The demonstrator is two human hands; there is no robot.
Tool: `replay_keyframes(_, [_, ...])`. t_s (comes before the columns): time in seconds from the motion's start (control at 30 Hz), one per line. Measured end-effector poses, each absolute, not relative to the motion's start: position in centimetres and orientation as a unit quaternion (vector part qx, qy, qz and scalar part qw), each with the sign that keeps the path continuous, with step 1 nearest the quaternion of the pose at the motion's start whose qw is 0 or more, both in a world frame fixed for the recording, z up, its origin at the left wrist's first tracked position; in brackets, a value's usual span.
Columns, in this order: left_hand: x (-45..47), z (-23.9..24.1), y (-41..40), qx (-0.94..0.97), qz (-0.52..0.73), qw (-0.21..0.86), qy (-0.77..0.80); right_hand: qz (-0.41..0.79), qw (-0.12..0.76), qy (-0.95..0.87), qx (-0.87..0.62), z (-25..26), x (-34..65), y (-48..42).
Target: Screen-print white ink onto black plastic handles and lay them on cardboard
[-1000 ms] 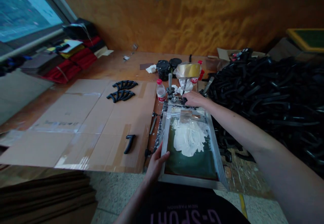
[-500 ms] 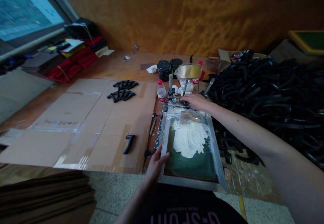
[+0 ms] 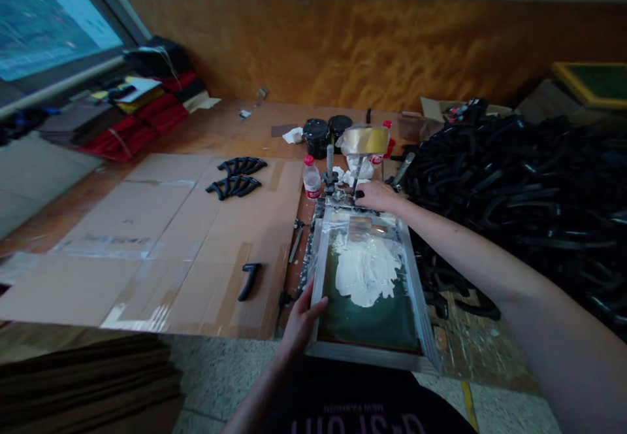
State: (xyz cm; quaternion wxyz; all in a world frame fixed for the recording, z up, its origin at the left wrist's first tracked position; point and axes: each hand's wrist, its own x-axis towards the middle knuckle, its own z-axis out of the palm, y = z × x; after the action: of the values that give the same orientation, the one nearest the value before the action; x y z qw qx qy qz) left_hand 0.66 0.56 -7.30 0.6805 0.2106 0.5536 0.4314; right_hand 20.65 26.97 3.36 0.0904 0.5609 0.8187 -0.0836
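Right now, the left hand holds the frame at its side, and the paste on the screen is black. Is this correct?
Not entirely. The paste on the screen is white, not black, as the head view shows. The left hand does hold the frame at its side.

Dark shirt (image 3: 362, 385) of person wearing camera: small line "NEW FASHION" (image 3: 355, 409), upside down in view. Bigger purple letters (image 3: 409, 423) on same shirt, also upside down, cut by lower edge: seemingly "G-SPORT", last letters uncertain. Clear bottle with red cap (image 3: 311, 176): red label (image 3: 313, 193) with white marks, too small to read. Flattened cardboard (image 3: 161, 212): faint dark line of print (image 3: 116, 240), illegible.
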Motion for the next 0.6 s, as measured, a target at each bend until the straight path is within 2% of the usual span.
replay_keyframes(0.27, [0.8, -6.7, 0.7, 0.215, 0.433, 0.671, 0.562, -0.063, 0.054, 0.903, 0.422, 1.1, 21.8, 28.0])
replay_keyframes(0.6, [1.0, -6.4, 0.5, 0.225, 0.435, 0.676, 0.551, -0.118, -0.026, 0.891, 0.438, 1.3, 24.0, 27.5])
